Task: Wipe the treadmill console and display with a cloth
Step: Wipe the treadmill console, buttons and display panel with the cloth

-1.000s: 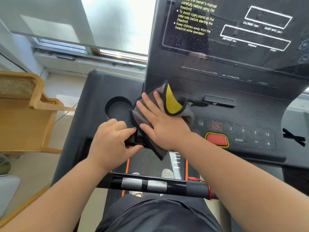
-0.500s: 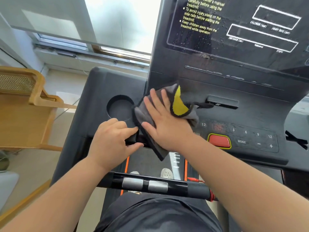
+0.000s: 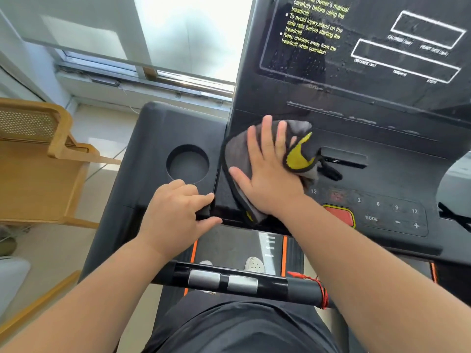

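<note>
The right hand (image 3: pixel 267 174) lies flat on the cloth (image 3: pixel 238 154), fingers spread, pressing it against the console (image 3: pixel 382 174) rather than gripping it. The cloth is grey with a yellow side that shows in a fold just right of the hand, and it sits just right of the cup holder (image 3: pixel 188 163), below the display (image 3: pixel 369 42) and above the row of buttons. One corner of it hangs over the console's near edge. The display stands upright above the cloth, speckled with droplets, with yellow warning text at its left.

The left hand (image 3: pixel 175 215) rests on the console's near edge, just below the cup holder, fingers curled over the rim and thumb under it, holding nothing else. The red stop button (image 3: pixel 339 216) shows right of the right wrist, partly hidden by it. Nearer than the console runs the handlebar (image 3: pixel 229 280) with two silver pads. A wooden chair (image 3: pixel 38 161) stands well left of the cup holder.
</note>
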Demonstrator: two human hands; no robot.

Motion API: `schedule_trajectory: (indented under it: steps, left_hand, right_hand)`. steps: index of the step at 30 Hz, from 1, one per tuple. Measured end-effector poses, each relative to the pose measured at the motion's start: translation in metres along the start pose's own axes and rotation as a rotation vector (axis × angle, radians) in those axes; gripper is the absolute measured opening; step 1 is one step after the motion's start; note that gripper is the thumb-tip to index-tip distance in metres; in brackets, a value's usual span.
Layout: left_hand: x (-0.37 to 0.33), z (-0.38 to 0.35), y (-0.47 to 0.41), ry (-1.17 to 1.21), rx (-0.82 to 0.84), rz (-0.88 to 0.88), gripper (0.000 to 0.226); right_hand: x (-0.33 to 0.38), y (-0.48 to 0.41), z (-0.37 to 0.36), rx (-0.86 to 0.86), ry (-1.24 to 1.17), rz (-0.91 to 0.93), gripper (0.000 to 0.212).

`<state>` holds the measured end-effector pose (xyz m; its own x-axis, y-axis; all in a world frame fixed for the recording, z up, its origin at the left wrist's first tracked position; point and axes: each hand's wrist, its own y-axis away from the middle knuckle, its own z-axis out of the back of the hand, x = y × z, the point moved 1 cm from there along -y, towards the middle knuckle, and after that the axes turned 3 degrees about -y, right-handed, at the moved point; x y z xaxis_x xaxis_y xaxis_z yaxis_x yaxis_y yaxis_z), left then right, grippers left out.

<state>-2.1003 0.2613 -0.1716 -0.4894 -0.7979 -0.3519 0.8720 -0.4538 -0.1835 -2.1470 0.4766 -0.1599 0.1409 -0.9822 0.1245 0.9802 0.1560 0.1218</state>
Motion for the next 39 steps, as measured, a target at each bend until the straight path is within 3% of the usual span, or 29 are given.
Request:
schedule_trajectory:
  steps: [4,8,11,13,17,19,22,26,29,33,36,39]
  left_hand:
    - [0.000,0.002,-0.003,-0.008,0.005,-0.021,0.055]
    - [0.000,0.001,-0.003,0.012,0.008,-0.022,0.053]
    - [-0.002,0.002,-0.002,0.004,0.014,-0.019,0.055]
    - [-0.004,0.003,-0.001,-0.011,0.015,-0.018,0.056]
    - [-0.003,0.003,-0.001,-0.017,-0.003,-0.016,0.055]
    - [-0.001,0.001,0.000,-0.010,-0.006,-0.016,0.055]
    - [0.000,-0.001,0.001,0.002,-0.007,-0.016,0.049]
    - [0.000,-0.002,0.000,0.034,-0.025,-0.014,0.049]
    - [-0.002,-0.001,0.002,0.040,-0.020,-0.002,0.055]
    - [-0.001,-0.001,0.001,0.036,-0.024,0.009,0.050]
    - [-0.002,-0.002,0.000,0.050,-0.048,0.015,0.034]
    - [-0.002,-0.003,0.001,0.052,-0.052,0.016,0.031]
  right_hand:
    - [0.007,0.026,0.000,0.161,-0.130,0.197,0.075]
    - [-0.024,0.076,-0.009,0.145,0.015,0.408,0.071]
    - [-0.057,0.053,0.004,0.166,0.021,0.309,0.079]
    - [-0.063,0.023,0.017,0.081,0.076,0.248,0.082]
    - [-0.035,-0.004,0.018,0.001,0.083,0.156,0.086]
    - [-0.012,0.000,0.013,0.044,-0.004,0.126,0.085]
    - [0.003,0.029,0.001,0.151,-0.109,0.248,0.077]
    - [-0.032,0.070,-0.004,0.188,-0.022,0.406,0.070]
    - [-0.058,0.041,0.007,0.150,0.006,0.274,0.078]
    - [-0.012,0.012,0.006,0.097,-0.038,0.146,0.083]
    - [0.009,0.046,-0.008,0.127,-0.057,0.373,0.074]
    - [-0.023,0.057,-0.005,0.184,0.039,0.616,0.069]
